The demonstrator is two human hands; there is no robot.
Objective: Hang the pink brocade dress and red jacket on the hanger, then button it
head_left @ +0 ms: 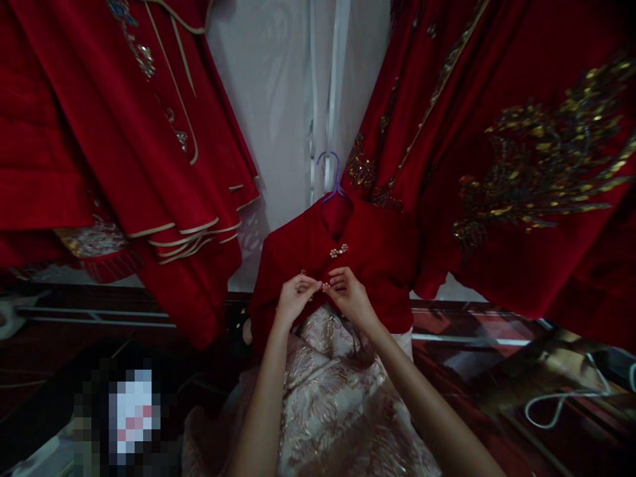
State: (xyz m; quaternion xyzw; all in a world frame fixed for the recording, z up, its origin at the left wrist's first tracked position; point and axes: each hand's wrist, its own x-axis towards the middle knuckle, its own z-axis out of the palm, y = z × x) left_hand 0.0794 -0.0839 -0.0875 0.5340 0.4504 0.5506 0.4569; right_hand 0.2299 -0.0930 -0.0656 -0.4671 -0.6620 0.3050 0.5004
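A red jacket on a purple hanger is in front of me, above a pale brocade fabric with a shiny leaf pattern. Close to its collar sits a fastened beaded clasp. Lower on the jacket's front, my left hand and my right hand meet fingertip to fingertip. Each is closed in a pinch at a small beaded clasp, mostly hidden by the fingers.
Red garments with pale piping hang on the left. On the right hangs a red garment with gold sequin embroidery. A white cord lies low on the right, and a blurred-out patch is at lower left.
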